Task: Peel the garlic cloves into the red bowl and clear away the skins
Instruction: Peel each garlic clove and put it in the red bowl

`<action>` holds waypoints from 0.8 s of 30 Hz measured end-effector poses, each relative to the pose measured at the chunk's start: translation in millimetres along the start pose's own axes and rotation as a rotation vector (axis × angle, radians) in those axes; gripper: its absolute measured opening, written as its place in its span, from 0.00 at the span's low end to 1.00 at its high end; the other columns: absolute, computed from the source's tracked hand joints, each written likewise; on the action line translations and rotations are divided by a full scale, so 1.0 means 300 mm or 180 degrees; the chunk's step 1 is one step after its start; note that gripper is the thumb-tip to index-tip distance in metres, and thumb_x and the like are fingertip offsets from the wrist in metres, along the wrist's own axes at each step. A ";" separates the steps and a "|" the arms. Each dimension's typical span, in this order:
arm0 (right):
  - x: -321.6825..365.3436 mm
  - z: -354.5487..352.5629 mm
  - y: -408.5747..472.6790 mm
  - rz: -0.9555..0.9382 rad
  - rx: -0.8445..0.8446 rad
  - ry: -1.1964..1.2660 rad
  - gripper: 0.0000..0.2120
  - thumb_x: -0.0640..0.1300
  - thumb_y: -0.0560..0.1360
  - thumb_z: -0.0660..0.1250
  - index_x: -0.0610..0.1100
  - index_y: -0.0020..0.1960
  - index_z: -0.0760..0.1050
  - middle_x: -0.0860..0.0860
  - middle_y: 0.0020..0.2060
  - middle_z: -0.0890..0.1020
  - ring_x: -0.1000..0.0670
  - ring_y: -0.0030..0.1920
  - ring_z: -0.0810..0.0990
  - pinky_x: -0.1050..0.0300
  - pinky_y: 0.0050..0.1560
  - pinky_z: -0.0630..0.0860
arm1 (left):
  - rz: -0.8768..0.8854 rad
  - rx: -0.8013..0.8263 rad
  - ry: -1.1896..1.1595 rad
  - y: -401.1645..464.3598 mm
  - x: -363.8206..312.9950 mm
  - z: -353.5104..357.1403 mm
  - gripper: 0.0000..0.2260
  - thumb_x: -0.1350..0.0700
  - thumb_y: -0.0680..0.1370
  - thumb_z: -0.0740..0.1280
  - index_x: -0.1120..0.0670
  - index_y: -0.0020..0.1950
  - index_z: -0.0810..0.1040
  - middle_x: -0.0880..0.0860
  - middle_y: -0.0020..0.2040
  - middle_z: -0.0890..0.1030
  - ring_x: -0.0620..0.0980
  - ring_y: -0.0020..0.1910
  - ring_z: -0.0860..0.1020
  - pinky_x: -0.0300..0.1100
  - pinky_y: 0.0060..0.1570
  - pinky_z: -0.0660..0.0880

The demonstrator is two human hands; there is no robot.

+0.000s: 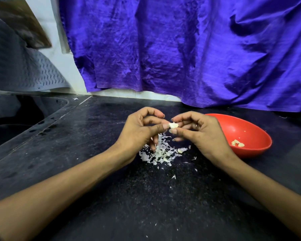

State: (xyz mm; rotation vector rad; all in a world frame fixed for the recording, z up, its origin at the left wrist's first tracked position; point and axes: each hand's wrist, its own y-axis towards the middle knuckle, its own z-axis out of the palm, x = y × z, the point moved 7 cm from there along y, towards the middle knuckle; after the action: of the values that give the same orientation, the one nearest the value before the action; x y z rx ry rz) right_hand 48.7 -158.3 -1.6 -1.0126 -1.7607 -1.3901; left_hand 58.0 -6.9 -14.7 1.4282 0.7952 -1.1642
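- Centrally, left hand [141,131] and right hand [198,131] meet above the dark stone counter [94,153]; thumbs and forefingers of both pinch one pale garlic clove [173,125], other fingers curled loosely.
- Skins [161,153] lie heaped on the counter directly under the hands, a few unpeeled-looking cloves mixed in; stray flakes scatter toward 6 o'clock.
- Red bowl [247,134] sits at 3 o'clock of the hands, just beside the right wrist, its near rim partly hidden by that hand; peeled cloves [237,143] rest in its bottom.
- Open counter: broad bare stretch at 9 o'clock up to the sink edge [47,117]; bare also at 6 o'clock between the forearms.
- Back edge at 12 o'clock closed by hanging blue cloth [181,49], its hem touching the counter behind the bowl.
- Grey ribbed mat [24,70] hangs at 10 o'clock above the sink.
- Legible writing or brand marks: none readable.
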 end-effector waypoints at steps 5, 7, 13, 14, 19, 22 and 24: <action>0.001 0.005 -0.006 0.0002 0.0028 -0.0075 0.09 0.32 0.67 0.75 0.43 0.43 0.82 0.44 0.35 0.81 0.53 0.34 0.80 0.58 0.37 0.81 | 0.0032 -0.0022 0.0012 -0.007 -0.004 0.003 0.12 0.65 0.72 0.72 0.58 0.51 0.74 0.52 0.40 0.84 0.46 0.22 0.71 0.37 0.20 0.70; 0.005 0.012 -0.009 0.0003 0.0072 -0.0021 0.09 0.32 0.67 0.75 0.43 0.43 0.82 0.45 0.35 0.80 0.54 0.34 0.79 0.59 0.37 0.82 | 0.0034 -0.0076 0.0030 -0.008 -0.006 -0.002 0.13 0.66 0.72 0.73 0.58 0.52 0.73 0.52 0.39 0.84 0.45 0.22 0.71 0.37 0.20 0.69; -0.008 0.024 -0.015 0.0287 0.0126 0.0638 0.12 0.35 0.63 0.74 0.37 0.46 0.81 0.46 0.34 0.81 0.50 0.34 0.80 0.56 0.39 0.83 | -0.0129 -0.0133 -0.0216 -0.002 0.003 -0.009 0.16 0.67 0.70 0.73 0.56 0.53 0.72 0.51 0.37 0.84 0.45 0.21 0.70 0.36 0.20 0.67; -0.009 0.027 -0.017 0.0293 0.0138 0.0665 0.12 0.36 0.63 0.73 0.37 0.46 0.81 0.45 0.34 0.82 0.49 0.35 0.81 0.56 0.38 0.83 | -0.0173 -0.0149 -0.0253 -0.002 0.006 -0.011 0.17 0.67 0.70 0.73 0.56 0.54 0.72 0.51 0.36 0.84 0.45 0.21 0.70 0.36 0.19 0.67; -0.011 0.033 -0.022 0.0245 0.0122 0.0595 0.11 0.38 0.63 0.73 0.38 0.45 0.81 0.42 0.37 0.85 0.48 0.37 0.83 0.59 0.36 0.82 | -0.0222 -0.0284 -0.0282 -0.013 0.011 -0.013 0.21 0.68 0.69 0.74 0.58 0.57 0.70 0.52 0.36 0.84 0.45 0.20 0.69 0.35 0.19 0.67; -0.003 0.030 -0.023 0.0108 0.0110 0.0374 0.10 0.39 0.63 0.73 0.40 0.44 0.81 0.43 0.37 0.85 0.47 0.36 0.84 0.58 0.38 0.82 | -0.0227 -0.0330 -0.0262 -0.014 0.012 -0.015 0.22 0.68 0.69 0.74 0.57 0.57 0.69 0.52 0.35 0.83 0.45 0.20 0.68 0.35 0.18 0.66; 0.002 0.032 -0.026 0.0045 0.0105 0.0314 0.09 0.39 0.63 0.74 0.40 0.43 0.81 0.44 0.37 0.86 0.48 0.36 0.84 0.58 0.39 0.82 | -0.0213 -0.0318 -0.0255 -0.013 0.014 -0.016 0.21 0.68 0.69 0.74 0.55 0.54 0.67 0.52 0.35 0.83 0.44 0.20 0.67 0.35 0.18 0.65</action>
State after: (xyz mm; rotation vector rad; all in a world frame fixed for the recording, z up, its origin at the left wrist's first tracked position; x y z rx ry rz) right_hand 41.2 -150.0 -6.7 -0.9217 -1.6958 -1.3741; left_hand 56.9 -2.1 -20.2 1.2735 0.8389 -1.2082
